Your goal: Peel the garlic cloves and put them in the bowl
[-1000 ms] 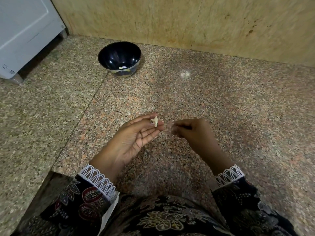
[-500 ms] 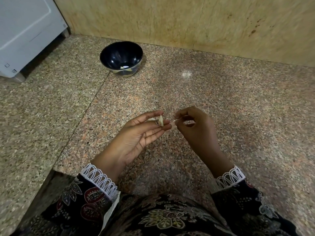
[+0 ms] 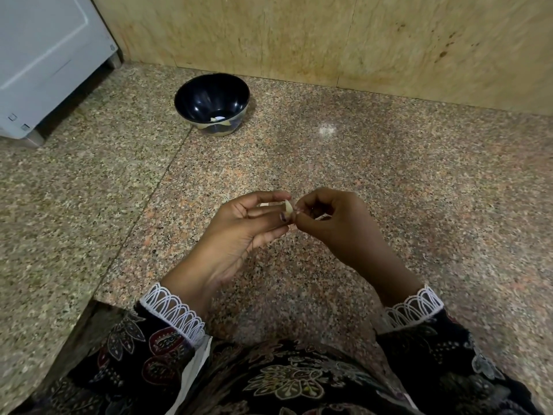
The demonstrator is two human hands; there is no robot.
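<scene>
- Head view — the left hand (image 3: 239, 226) holds a pale garlic clove (image 3: 288, 207) at its fingertips, thumb above and fingers below, pinched on it; the palm faces up and the other fingers lie fairly straight.
- The right hand (image 3: 332, 223) meets it from the right, its fingers curled in, the thumb and forefinger seemingly nipping at the clove's near end or a bit of skin there; just what they hold is too small to tell.
- The clove stands roughly upright between the two grips, its long axis pointing away from the person, its tip up. Both hands touch at this point, above the speckled granite surface (image 3: 389, 175).
- The dark bowl (image 3: 236, 94) sits well apart, ahead and to the left, near the wall; a few pale pieces lie in its bottom.
- Judgement: peeling is the step in hand. The bowl lies on the left hand's side — so that hand, already carrying the clove, is the nearer one for the drop.
- A white appliance (image 3: 45, 61) stands at the far left.
</scene>
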